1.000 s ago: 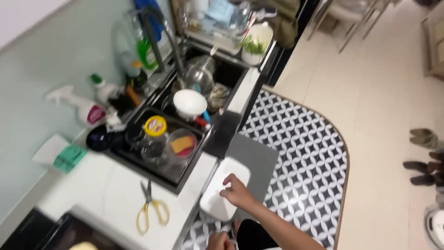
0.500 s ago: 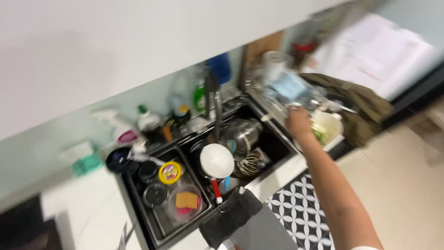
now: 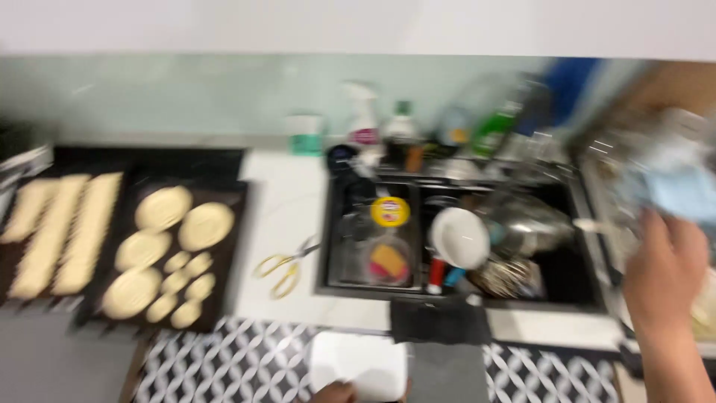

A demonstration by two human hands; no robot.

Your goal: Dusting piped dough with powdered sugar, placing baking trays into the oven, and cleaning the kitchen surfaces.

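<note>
Right hand (image 3: 664,276) is up at the far right by the blurry dish rack (image 3: 656,172), fingers curled; can't tell if it grips anything. Left hand (image 3: 339,391) holds the white tray (image 3: 358,362) at the near edge, fingers hidden. I'd keep that tray level while reaching.
</note>
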